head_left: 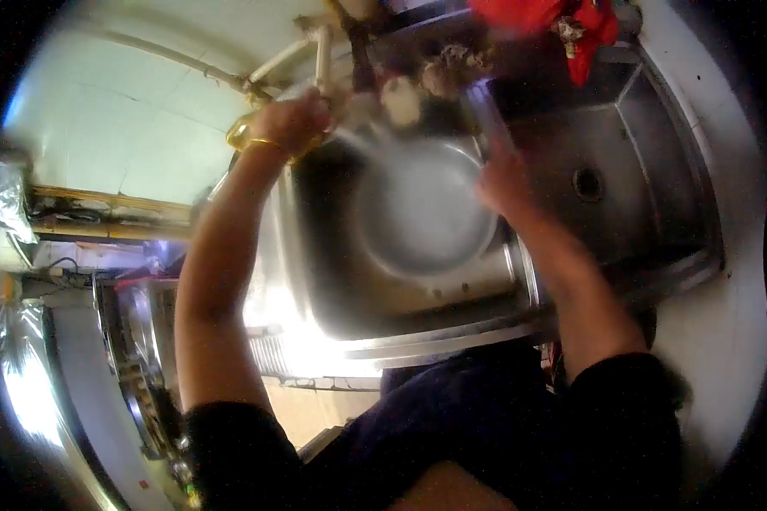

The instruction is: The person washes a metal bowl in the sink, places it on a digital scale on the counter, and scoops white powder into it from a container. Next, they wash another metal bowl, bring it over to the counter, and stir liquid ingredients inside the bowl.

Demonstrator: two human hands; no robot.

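A round metal pan (426,209) lies in the left basin (328,285) of a steel double sink, its inside pale and blurred. My left hand (294,123), with a yellow bracelet at the wrist, is closed at the upper left of the pan. A light handle (358,143) runs from its fingers to the pan. My right hand (507,183) is at the pan's right rim, near the divider between the basins. Motion smears its fingers. Just above them is a shiny narrow strip (490,111) whose kind I cannot make out.
The right basin (614,162) has a round drain (588,183). Behind the sink stand a pale bottle-like item (400,100), brownish scrubber-like lumps (447,72) and a red cloth or bag (581,43). Pale pipes (294,55) run along the tiled wall (136,102).
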